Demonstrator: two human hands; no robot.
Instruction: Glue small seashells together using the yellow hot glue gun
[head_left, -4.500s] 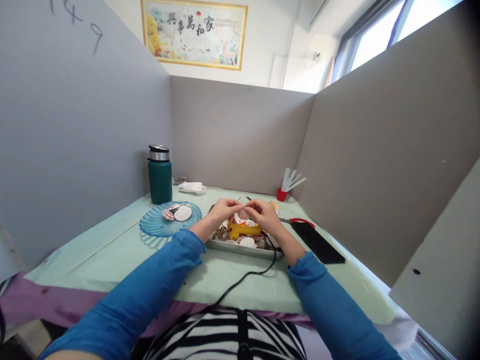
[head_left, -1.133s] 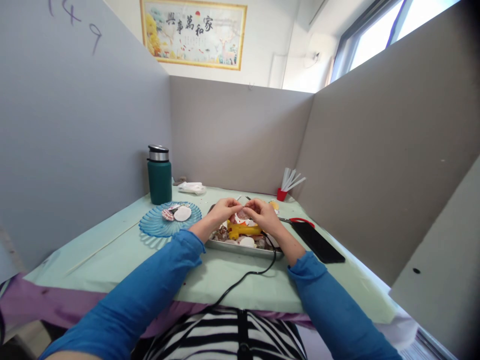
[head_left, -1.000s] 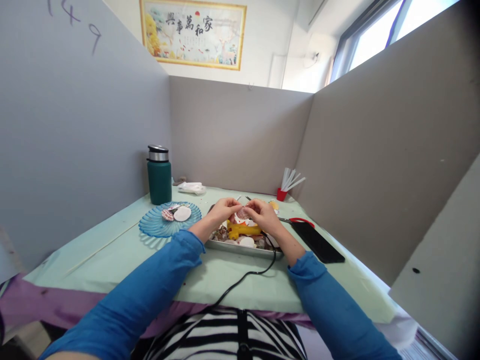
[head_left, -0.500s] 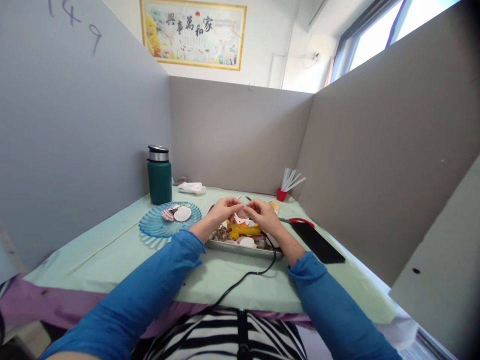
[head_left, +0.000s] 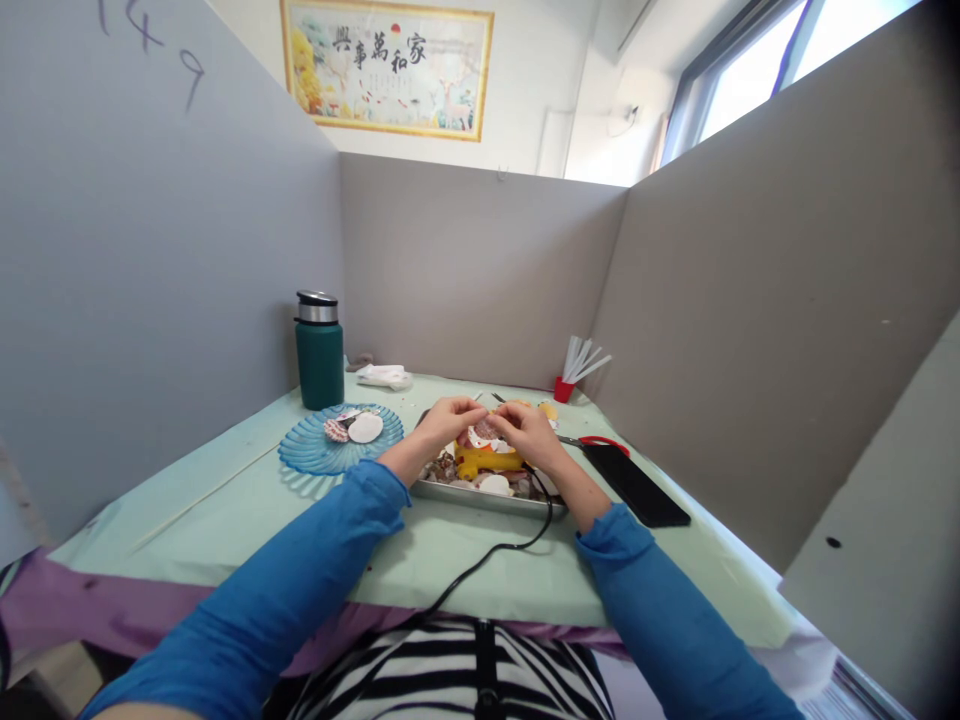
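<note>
And there's barely a shift from half a second ago: my right hand (head_left: 526, 428) dips slightly at the knuckles, showing a little more yellow behind it, while my left hand (head_left: 450, 422) holds its place. Both have their fingers drawn into a narrow pinch, tips almost meeting over the metal tray (head_left: 487, 499). A pinkish shell-like piece (head_left: 485, 430) sits right by my fingertips; whether I've got hold of it, I can't tell. Just below, the yellow tool (head_left: 491, 461) lies across the shells in the tray.

Now the writing! Up at 11 o'clock, a gold-framed picture (head_left: 390, 68) reads 興事萬和家, left to right. On the left panel (head_left: 193, 75) at 10, a handwritten 4 and 9 follow a stroke cut by the view's edge.

On to edges: grey panels wall me in at 9, 12 and 3. At 9, the blue plate (head_left: 300, 445) stands apart from the tray, the green bottle (head_left: 320, 362) just beyond at 10. The black slab (head_left: 637, 487) crowds 4 o'clock, red-handled scissors (head_left: 607, 443) at 3. My widest stretch of surface (head_left: 420, 550) runs from 7 to 5, crossed by the black cable (head_left: 480, 563), down to the near edge.
</note>
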